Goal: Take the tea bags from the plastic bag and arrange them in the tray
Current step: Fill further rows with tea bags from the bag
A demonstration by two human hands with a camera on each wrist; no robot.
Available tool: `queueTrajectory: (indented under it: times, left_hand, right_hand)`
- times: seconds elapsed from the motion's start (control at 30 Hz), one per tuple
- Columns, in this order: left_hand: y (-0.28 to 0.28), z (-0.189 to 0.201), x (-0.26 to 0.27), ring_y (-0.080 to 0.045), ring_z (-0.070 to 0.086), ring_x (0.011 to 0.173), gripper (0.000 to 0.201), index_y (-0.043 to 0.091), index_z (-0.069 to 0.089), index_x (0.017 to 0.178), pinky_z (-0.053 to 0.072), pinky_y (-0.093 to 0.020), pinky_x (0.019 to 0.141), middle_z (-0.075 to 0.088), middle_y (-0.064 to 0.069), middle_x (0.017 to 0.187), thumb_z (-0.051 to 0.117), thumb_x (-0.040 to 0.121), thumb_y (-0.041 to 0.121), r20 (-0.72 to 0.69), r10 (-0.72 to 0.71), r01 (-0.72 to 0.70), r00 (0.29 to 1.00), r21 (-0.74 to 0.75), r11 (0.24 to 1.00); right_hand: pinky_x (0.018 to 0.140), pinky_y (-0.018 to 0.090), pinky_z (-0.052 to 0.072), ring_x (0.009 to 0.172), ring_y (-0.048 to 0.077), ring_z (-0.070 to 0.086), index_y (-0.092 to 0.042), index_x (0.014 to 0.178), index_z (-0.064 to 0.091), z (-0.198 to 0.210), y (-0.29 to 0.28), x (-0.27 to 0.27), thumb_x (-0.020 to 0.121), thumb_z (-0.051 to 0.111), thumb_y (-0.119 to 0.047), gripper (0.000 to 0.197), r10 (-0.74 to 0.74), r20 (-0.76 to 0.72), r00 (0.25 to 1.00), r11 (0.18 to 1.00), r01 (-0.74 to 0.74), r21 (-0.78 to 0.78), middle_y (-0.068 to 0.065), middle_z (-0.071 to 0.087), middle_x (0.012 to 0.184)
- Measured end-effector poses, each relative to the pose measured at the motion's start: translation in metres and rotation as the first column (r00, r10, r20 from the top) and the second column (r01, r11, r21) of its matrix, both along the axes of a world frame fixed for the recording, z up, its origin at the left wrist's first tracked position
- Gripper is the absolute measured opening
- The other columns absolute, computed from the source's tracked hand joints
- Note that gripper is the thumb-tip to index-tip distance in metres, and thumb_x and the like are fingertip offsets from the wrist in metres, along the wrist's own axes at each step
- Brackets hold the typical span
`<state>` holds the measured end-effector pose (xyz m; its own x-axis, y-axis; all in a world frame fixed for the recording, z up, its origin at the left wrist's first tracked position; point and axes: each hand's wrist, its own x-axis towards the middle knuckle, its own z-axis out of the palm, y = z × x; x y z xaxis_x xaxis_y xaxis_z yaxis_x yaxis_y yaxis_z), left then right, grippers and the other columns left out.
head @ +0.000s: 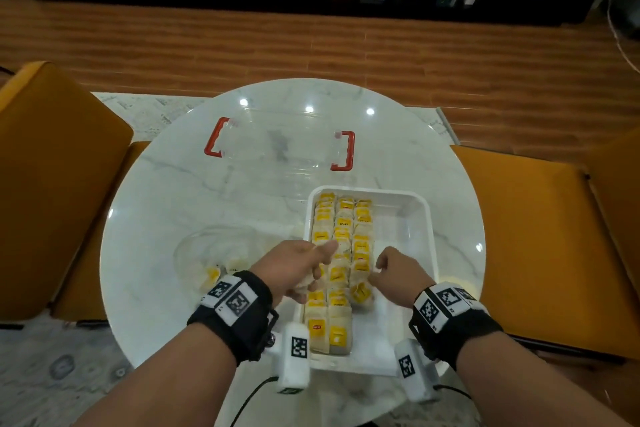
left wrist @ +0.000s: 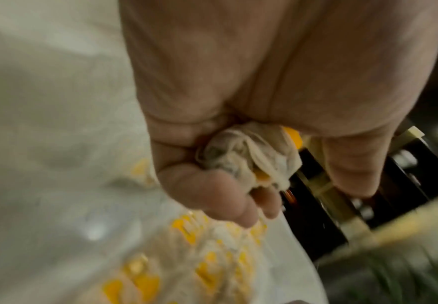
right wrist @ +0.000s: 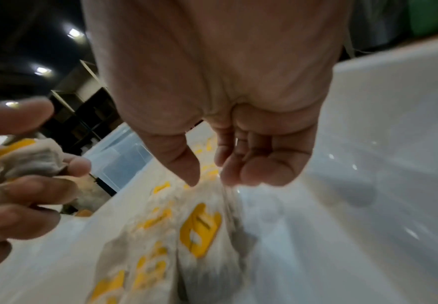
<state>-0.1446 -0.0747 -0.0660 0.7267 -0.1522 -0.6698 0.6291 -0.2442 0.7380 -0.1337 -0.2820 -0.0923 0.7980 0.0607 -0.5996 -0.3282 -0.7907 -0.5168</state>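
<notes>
A white tray (head: 415, 215) on the round marble table holds three rows of tea bags (head: 343, 225) with yellow tags along its left side; its right side is bare. My left hand (head: 320, 267) hovers over the tray's left rim and grips a crumpled bunch of tea bags (left wrist: 248, 156) in curled fingers (left wrist: 212, 195). My right hand (head: 379, 270) is over the third row, with loosely curled fingers (right wrist: 259, 172) just above a tea bag (right wrist: 199, 230) and nothing held between thumb and fingers. The clear plastic bag (head: 221, 246) lies left of the tray with a few tea bags inside.
A clear plastic box (head: 277, 142) with red handles stands at the back of the table (head: 166, 191). Yellow chairs (head: 52, 166) (head: 536, 236) flank the table. A dark bookshelf lines the far wall beyond the wooden floor.
</notes>
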Motion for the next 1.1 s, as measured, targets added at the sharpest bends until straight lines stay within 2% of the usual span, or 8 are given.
queueTrajectory:
  times: [0.1,0.27,0.4,0.5,0.6,0.77,0.9,1.1]
  left_hand:
    - [-0.002,0.015,-0.004,-0.024,0.053,0.063,0.074,0.009,0.062,0.096,0.042,-0.028,0.052,0.054,-0.007,0.074,0.046,0.076,0.078,-0.318,0.192,-0.323,0.928,-0.438,0.839]
    - [-0.009,0.024,-0.012,-0.031,0.06,0.07,0.091,0.002,0.064,0.107,0.049,-0.031,0.054,0.063,-0.015,0.083,0.03,0.08,0.081,-0.413,0.223,-0.453,0.883,-0.626,0.635]
    - [-0.02,0.034,-0.017,-0.028,0.062,0.069,0.089,0.009,0.077,0.086,0.047,-0.029,0.056,0.067,-0.011,0.081,0.021,0.085,0.079,-0.355,0.215,-0.404,0.91,-0.64,0.654]
    - [-0.027,0.037,-0.019,-0.026,0.06,0.067,0.088,0.011,0.077,0.084,0.049,-0.031,0.057,0.066,-0.011,0.082,0.02,0.087,0.078,-0.328,0.241,-0.4,0.913,-0.612,0.682]
    - [-0.032,0.037,-0.021,-0.025,0.059,0.074,0.084,0.011,0.076,0.09,0.052,-0.034,0.061,0.062,-0.012,0.092,0.023,0.087,0.077,-0.316,0.282,-0.42,0.906,-0.593,0.687]
    - [-0.039,0.04,-0.028,-0.02,0.057,0.065,0.065,0.013,0.075,0.083,0.052,-0.031,0.058,0.063,-0.005,0.082,0.036,0.094,0.063,-0.314,0.351,-0.471,0.882,-0.554,0.686]
    - [-0.042,0.035,-0.031,-0.018,0.055,0.061,0.033,0.013,0.067,0.085,0.051,-0.028,0.055,0.064,-0.004,0.077,0.053,0.094,0.041,-0.344,0.435,-0.554,0.832,-0.495,0.669]
    - [-0.031,0.018,-0.031,-0.015,0.048,0.05,0.017,0.011,0.063,0.086,0.044,-0.022,0.042,0.054,-0.004,0.061,0.052,0.093,0.022,-0.316,0.539,-0.625,0.781,-0.406,0.667]
  right_hand:
    - [0.067,0.023,0.041,0.074,0.012,0.054,-0.02,0.094,0.055,0.025,0.003,0.004,0.088,0.06,-0.023,0.009,0.007,0.27,0.963,0.993,-0.038,0.11,-0.003,0.059,0.084]
    - [0.062,0.012,0.037,0.062,0.0,0.051,-0.035,0.086,0.067,0.067,0.017,-0.007,0.085,0.067,-0.018,0.017,0.12,0.467,0.876,0.899,-0.295,0.323,-0.013,0.061,0.079]
    - [0.065,0.01,0.038,0.076,-0.005,0.051,-0.025,0.097,0.072,0.072,0.021,-0.008,0.084,0.066,-0.009,0.021,0.293,0.6,0.744,0.832,-0.508,0.224,-0.008,0.06,0.086]
    - [0.069,0.006,0.034,0.08,-0.007,0.05,-0.023,0.093,0.07,0.074,0.02,-0.005,0.08,0.067,-0.017,0.015,0.306,0.61,0.731,0.855,-0.493,0.162,-0.009,0.059,0.087]
    - [0.075,0.011,0.038,0.081,-0.001,0.05,-0.025,0.089,0.069,0.073,0.021,-0.004,0.078,0.07,-0.029,0.012,0.35,0.596,0.723,0.869,-0.488,0.08,-0.011,0.056,0.084]
    - [0.064,0.007,0.032,0.07,-0.007,0.048,-0.024,0.082,0.067,0.081,0.023,-0.008,0.08,0.07,-0.023,0.003,0.411,0.556,0.723,0.824,-0.555,0.113,-0.013,0.049,0.075]
    - [0.06,0.006,0.036,0.063,-0.007,0.05,-0.024,0.08,0.061,0.096,0.024,-0.014,0.085,0.067,-0.018,0.01,0.37,0.481,0.794,0.805,-0.533,0.259,-0.016,0.053,0.07]
    - [0.067,0.015,0.044,0.067,-0.003,0.053,-0.022,0.086,0.066,0.109,0.032,-0.011,0.088,0.066,-0.02,0.003,0.286,0.433,0.855,0.805,-0.459,0.376,-0.012,0.061,0.075]
